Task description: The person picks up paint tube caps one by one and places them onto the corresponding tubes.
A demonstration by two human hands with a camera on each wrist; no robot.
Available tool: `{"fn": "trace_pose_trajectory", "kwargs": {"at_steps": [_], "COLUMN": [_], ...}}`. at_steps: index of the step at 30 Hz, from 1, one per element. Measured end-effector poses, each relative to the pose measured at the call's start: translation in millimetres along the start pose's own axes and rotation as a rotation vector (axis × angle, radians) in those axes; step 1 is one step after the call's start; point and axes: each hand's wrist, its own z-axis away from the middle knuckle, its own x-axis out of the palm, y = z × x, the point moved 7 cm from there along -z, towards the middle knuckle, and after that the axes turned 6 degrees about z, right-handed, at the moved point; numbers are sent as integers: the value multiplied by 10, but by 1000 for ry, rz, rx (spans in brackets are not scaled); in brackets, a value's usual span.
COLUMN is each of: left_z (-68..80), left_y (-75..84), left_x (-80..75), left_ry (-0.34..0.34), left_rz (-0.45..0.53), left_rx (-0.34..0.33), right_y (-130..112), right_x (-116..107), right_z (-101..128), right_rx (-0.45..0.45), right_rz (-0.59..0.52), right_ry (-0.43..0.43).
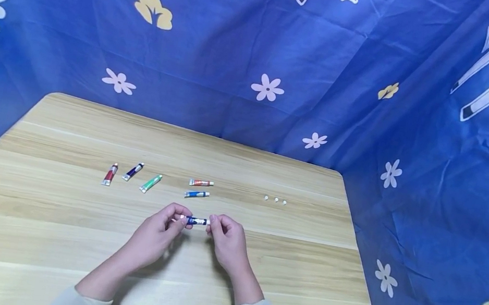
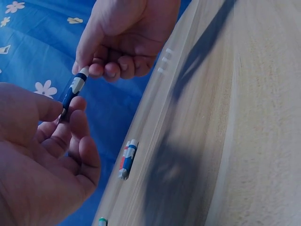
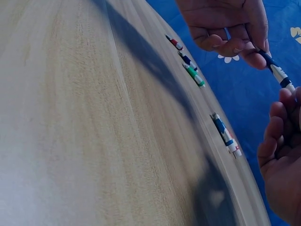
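Both hands hold one small dark blue paint tube level above the middle of the wooden table. My left hand pinches the tube's left end. My right hand pinches the white end on the right. In the left wrist view the tube slants between the left hand below and the right hand above. The right wrist view shows the tube between the left hand and the right hand.
Behind the hands lie an orange tube and a blue tube. Further left are a red tube, a dark tube and a green tube. Three small white caps sit to the right. Blue flowered cloth surrounds the table.
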Motion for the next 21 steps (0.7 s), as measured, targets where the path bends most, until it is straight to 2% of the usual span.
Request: {"fn": "trace_pose_trajectory", "kwargs": {"at_steps": [8,13,18,21], "left_z": [11,5,-8,-14], "left_y": [13,-1,-43,-55], "left_x": [18,20,10,6], "left_ry": [-6,-5,-1,1], "left_rz": [-26,-19,1,4], "left_rx": [14,13,-7,-8], "right_y": [45,59,64,48], "right_x": [-7,-57,-110,-127], "right_z": [15,6,0,4], "right_rx": [33,37,31,-2], "right_rz": [11,-26,-109,-127], "right_ry": [7,-12,-63,-105]}}
